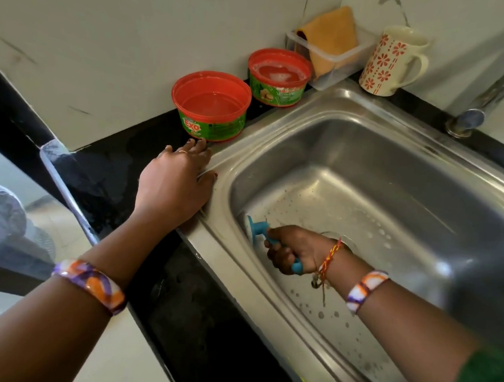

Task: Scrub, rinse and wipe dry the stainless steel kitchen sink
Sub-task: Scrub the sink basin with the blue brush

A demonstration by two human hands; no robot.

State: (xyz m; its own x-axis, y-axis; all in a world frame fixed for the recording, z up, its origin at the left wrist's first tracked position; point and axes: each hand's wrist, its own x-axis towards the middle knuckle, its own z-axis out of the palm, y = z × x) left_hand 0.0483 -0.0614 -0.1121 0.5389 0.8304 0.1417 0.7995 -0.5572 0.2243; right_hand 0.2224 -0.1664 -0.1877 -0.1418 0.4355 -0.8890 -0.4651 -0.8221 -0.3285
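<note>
Scrubbing stage. The right hand [293, 250] grips a blue-handled scrub brush [257, 228], its head pressed to the near-left wall of the stainless steel sink [367, 145]. The left hand [175, 182] rests flat, fingers extended, on the rim. Advised: firm overlapping strokes, corners and drain included.

The sink [366, 157] runs off the right edge; the drain [347, 242] is mostly hidden.

We see a black countertop [121, 163] around the sink [279, 127] | on it by the wall: two red tubs [211, 106] [278, 76]; clear box [328, 59]; patterned mug [391, 63]; left hand [175, 182] rests on its edge
</note>
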